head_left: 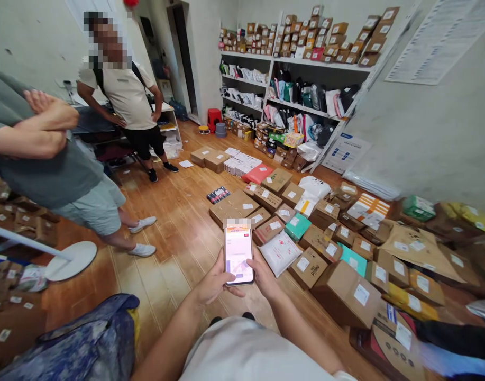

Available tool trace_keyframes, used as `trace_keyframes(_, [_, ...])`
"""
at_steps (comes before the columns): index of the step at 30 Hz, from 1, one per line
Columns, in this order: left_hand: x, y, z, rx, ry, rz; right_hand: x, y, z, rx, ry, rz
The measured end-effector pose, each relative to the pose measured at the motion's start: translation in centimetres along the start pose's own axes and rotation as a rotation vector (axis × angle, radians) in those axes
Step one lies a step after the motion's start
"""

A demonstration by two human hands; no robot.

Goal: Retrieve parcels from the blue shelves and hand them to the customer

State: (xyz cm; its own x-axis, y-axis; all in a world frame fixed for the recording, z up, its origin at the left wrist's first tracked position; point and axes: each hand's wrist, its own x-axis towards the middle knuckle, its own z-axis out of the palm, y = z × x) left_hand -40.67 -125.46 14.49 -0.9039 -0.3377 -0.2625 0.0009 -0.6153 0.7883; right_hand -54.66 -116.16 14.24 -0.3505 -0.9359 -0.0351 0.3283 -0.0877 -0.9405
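Note:
A smartphone [239, 254] with a lit, mostly pink and white screen is held upright in front of my body. My left hand [213, 278] grips its left edge and lower back, the thumb lying over the bottom of the screen. On the other side my right hand [263, 269] holds the right edge, its thumb at the screen's lower right. Fingers behind the phone are mostly hidden. Just beyond the phone lies a large flat cardboard box [232, 205], and a white plastic parcel [281, 253] is right of my right hand.
Many labelled parcels cover the floor to the right, including a brown carton [347, 293]. White shelves [272, 79] full of packages line the back wall. Two people stand at the left, one in grey [63, 174]. A round white stand base [71, 261] and a blue bag [87, 338] are nearer.

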Motion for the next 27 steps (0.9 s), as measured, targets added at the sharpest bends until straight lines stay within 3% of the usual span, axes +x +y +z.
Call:
trace_keyframes(6, [-0.2, -0.2, 0.4, -0.085, -0.022, 0.007, -0.7, -1.0, 0.0, -0.138, -0.031, -0.034])
trace_keyframes(27, [-0.2, -0.4, 1.2, -0.067, 0.031, -0.013, -1.2, 0.4, -0.2, -0.101, 0.077, -0.005])
